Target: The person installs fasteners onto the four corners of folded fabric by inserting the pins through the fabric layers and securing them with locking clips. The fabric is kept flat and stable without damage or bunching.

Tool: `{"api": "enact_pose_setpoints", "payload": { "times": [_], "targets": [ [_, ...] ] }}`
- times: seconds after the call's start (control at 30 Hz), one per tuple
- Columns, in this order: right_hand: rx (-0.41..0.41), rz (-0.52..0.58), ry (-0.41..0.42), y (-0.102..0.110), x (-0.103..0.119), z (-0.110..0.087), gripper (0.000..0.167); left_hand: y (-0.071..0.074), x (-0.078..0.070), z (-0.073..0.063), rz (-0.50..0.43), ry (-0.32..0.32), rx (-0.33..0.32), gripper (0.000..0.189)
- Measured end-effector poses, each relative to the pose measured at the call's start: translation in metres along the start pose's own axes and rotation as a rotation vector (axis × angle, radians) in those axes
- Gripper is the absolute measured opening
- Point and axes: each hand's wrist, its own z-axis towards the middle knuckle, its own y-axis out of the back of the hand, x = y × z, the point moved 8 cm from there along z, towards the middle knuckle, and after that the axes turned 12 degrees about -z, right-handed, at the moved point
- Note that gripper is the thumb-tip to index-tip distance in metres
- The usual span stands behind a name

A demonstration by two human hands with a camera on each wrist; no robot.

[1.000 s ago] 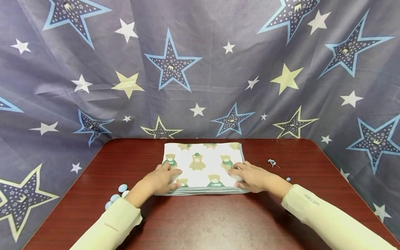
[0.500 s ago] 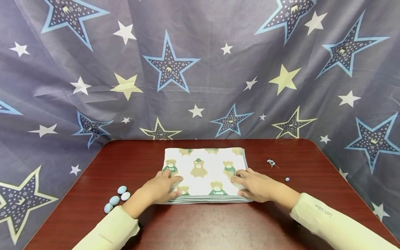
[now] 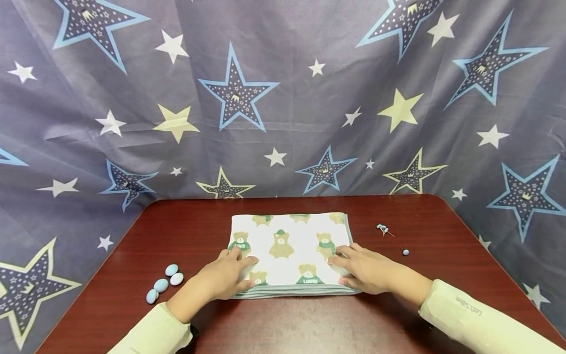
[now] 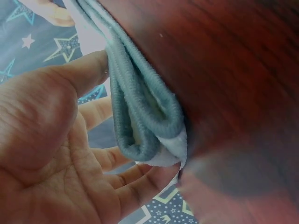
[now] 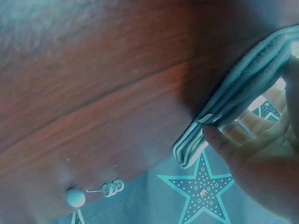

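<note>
A folded white blanket [image 3: 283, 250] with a bear print and grey-green edging lies on the table, its stacked folds facing me. My left hand [image 3: 223, 275] rests on its near left corner, the thumb touching the front folds. In the left wrist view, the fingers of my left hand [image 4: 70, 140] extend past the looped edging [image 4: 145, 98], fairly straight. At the near right corner lies my right hand [image 3: 369, 269], fingertips on the blanket's top and thumb at the front. In the right wrist view, the thumb of my right hand [image 5: 261, 163] touches the edging beside a small white tag [image 5: 205, 118].
Several pale blue oval pieces [image 3: 161, 285] lie on the dark red table [image 3: 283, 329] beside my left forearm. Right of the blanket is a small cluster of pins [image 3: 383, 229] with pale heads, and nearby a single pale-headed pin [image 3: 405, 252]. A star-patterned curtain [image 3: 283, 123] hangs behind.
The blanket has slid a little towards me, with both hands moving along at its near corners. The small pieces on the table stay in place.
</note>
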Motion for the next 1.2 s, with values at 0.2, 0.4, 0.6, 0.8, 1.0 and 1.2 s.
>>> {"api": "enact_pose_setpoints", "payload": {
  "times": [0.2,0.4,0.6,0.8,1.0,1.2],
  "targets": [
    [-0.03,-0.024,-0.003,0.002,0.0,-0.003,0.044,0.002,-0.003,0.001,0.006,-0.004,-0.013,0.053],
    [-0.002,-0.047,-0.017,0.003,0.0,-0.007,0.045,0.005,-0.015,0.002,0.07,-0.089,-0.055,0.048],
    [-0.013,-0.046,-0.02,0.005,0.0,-0.01,0.045,0.005,-0.034,0.008,0.168,-0.254,-0.099,0.039],
    [-0.053,-0.047,-0.017,0.01,-0.005,-0.013,0.044,0.006,-0.048,0.015,0.161,-0.311,-0.12,0.033],
    [-0.131,-0.038,-0.068,0.02,-0.021,-0.028,0.037,0.002,-0.061,0.025,0.134,-0.324,-0.087,0.034],
    [-0.108,-0.084,-0.146,0.02,-0.04,-0.048,0.037,-0.002,-0.076,0.032,0.131,-0.345,-0.055,0.036]
  ]
}}
